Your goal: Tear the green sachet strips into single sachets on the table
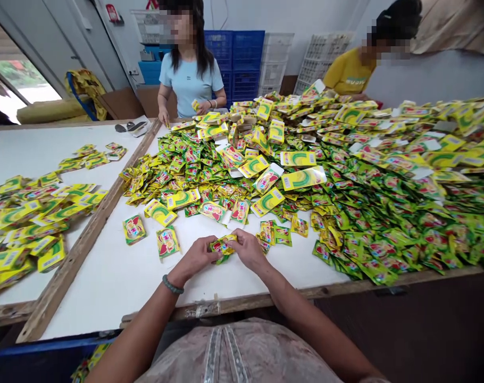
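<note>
Both my hands meet over the white table, near its front edge. My left hand and my right hand are each closed on a small stack of green and yellow sachets held between them. Two loose sachets lie just left of my hands, and a few more lie to the right. A huge heap of the same sachets covers the table's middle and right side.
A wooden rail splits this table from a second white table on the left, which carries flat yellow packets. Two people stand at the far side, one in light blue, one in yellow. Blue and white crates stack behind.
</note>
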### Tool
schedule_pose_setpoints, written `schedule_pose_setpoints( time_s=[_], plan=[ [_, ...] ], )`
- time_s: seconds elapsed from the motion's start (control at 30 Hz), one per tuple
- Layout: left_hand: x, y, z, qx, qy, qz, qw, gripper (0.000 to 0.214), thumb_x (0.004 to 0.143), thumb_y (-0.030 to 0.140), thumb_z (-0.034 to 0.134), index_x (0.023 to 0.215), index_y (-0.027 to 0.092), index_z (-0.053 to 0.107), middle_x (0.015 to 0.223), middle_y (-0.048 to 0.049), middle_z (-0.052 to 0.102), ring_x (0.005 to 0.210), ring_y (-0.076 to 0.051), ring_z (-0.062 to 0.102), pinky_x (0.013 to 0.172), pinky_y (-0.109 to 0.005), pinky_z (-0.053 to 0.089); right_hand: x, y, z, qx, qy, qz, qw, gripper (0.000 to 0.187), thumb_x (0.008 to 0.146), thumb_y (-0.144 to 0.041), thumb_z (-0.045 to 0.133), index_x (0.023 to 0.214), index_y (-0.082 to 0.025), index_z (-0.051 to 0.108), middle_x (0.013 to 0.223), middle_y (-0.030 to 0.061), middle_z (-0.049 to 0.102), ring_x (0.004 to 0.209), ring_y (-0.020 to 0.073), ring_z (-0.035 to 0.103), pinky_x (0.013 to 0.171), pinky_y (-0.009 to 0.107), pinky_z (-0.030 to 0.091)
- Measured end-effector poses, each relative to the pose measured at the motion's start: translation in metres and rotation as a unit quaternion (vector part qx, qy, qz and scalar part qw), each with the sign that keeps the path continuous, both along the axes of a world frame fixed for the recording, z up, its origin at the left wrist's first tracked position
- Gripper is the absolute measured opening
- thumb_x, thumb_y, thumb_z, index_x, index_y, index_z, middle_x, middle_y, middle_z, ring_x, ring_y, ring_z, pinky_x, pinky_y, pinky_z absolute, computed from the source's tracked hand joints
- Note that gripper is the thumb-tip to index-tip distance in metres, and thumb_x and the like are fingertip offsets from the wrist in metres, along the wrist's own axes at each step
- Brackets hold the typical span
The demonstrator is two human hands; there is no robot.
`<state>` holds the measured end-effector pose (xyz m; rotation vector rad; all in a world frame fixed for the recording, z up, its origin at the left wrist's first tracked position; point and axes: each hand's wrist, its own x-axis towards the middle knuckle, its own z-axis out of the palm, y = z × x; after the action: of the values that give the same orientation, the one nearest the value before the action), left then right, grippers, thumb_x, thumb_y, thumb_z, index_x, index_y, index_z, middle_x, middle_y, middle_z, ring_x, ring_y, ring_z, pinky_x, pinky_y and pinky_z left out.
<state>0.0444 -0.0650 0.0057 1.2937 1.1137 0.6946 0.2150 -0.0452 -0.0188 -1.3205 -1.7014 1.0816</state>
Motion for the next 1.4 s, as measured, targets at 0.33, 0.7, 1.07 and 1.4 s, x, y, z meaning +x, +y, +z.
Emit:
schedule_pose_setpoints(
  time_s=[0.33, 0.7, 1.07, 1.4],
  plan=[
    [-0.008, -0.006, -0.014, -0.013, -0.055, 0.052, 0.997, 0.023, 0.071, 0.036, 0.065, 0.077, 0.015, 0.058, 0.062, 0.0025, 0.053, 0.055, -0.009, 0.045, 0.053, -0.021, 0.036, -0.006, -0.007, -0.003, -0.085, 0.141, 0.065, 0.984, 0.027, 0.078, -0.041, 0.055, 0.093, -0.018, 0.059, 0.075, -0.0005, 0.06, 0.068, 0.0133, 0.053, 0.063, 0.024, 0.042],
    [-0.099, 0.001, 0.038, 0.225, 0.433, -0.07, 0.87, 0.072, 0.066, 0.001, 0.049, 0.134, 0.025, 0.039, 0.139, -0.0114, 0.042, 0.126, -0.027, 0.038, 0.101, -0.044, 0.033, -0.002, -0.007, 0.005, -0.036, -0.03, 0.014, 0.999, 0.026, 0.076, -0.043, 0.055, 0.081, -0.018, 0.06, 0.062, -0.001, 0.059, 0.055, 0.0141, 0.049, 0.053, 0.024, 0.035],
    [-0.121, 0.024, 0.014, 0.16, 0.565, -0.099, 0.804, 0.057, 0.051, 0.046, 0.076, 0.096, 0.017, 0.057, 0.097, -0.0122, 0.061, 0.09, -0.029, 0.055, 0.071, -0.033, 0.041, 0.006, -0.002, -0.001, -0.05, -0.011, -0.023, 0.998, 0.026, 0.074, -0.04, 0.056, 0.084, -0.017, 0.063, 0.062, -0.001, 0.057, 0.059, 0.0141, 0.048, 0.053, 0.023, 0.035],
    [-0.051, 0.003, 0.006, 0.058, 0.132, 0.093, 0.985, 0.038, 0.063, 0.048, 0.069, 0.083, 0.018, 0.057, 0.073, 0.0002, 0.063, 0.064, -0.016, 0.056, 0.056, -0.024, 0.038, -0.015, 0.014, 0.009, -0.015, 0.084, -0.093, 0.992, 0.039, 0.073, -0.044, 0.06, 0.101, -0.017, 0.063, 0.073, 0.0017, 0.062, 0.063, 0.0148, 0.052, 0.057, 0.025, 0.04]
  ],
)
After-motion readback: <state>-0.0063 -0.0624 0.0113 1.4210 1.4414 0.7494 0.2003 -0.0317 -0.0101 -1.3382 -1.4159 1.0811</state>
